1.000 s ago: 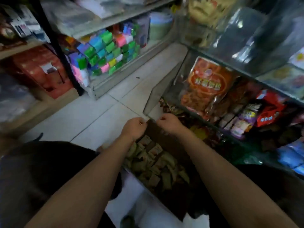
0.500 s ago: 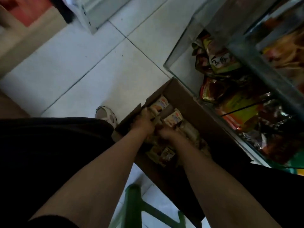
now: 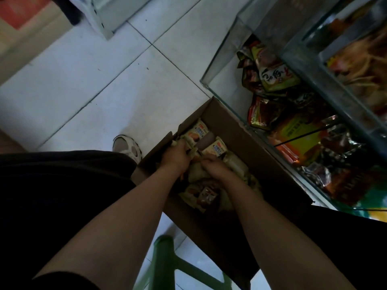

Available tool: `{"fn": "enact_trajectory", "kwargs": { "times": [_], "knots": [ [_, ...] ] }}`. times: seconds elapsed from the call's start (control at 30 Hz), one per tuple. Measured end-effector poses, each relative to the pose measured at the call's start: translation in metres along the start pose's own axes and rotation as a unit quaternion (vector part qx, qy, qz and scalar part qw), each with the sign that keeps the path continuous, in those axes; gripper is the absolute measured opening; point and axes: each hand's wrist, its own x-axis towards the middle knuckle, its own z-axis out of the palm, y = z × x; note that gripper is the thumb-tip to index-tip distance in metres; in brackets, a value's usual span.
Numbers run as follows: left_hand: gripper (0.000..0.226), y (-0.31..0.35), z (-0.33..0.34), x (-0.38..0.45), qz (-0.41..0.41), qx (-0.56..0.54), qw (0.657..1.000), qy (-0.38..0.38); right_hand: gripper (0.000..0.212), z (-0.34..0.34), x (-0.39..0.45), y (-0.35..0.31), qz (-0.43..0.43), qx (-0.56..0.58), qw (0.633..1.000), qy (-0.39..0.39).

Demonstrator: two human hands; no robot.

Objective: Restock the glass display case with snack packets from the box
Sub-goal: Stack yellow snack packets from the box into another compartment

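An open brown cardboard box sits on my lap, holding several small yellow-and-orange snack packets. Both hands are down inside it. My left hand curls its fingers round packets near the box's left wall. My right hand grips a bunch of packets in the middle of the box. The glass display case stands directly right of the box, its lower shelf filled with red, green and orange snack bags.
Pale tiled floor spreads to the left, with my shoe on it. A green plastic stool shows below the box. A metal shelf foot and red cartons stand at the top left.
My view has tilted down from the shelves to the box. Both hands moved from the box's far flap down into the packets and closed round them.
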Motion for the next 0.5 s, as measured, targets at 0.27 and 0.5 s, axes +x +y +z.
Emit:
{"fn": "enact_trajectory", "kwargs": {
  "times": [0.27,0.5],
  "knots": [
    [0.055,0.036,-0.047,-0.046,0.076,-0.210,0.972,-0.071,0.015,-0.081,-0.087,-0.045,-0.072,0.074,0.995,0.015],
    [0.053,0.071,-0.124,-0.159,0.211,-0.289,0.933,-0.025,0.027,-0.120,-0.226,-0.102,-0.182,0.171,0.968,-0.019]
  ]
}}
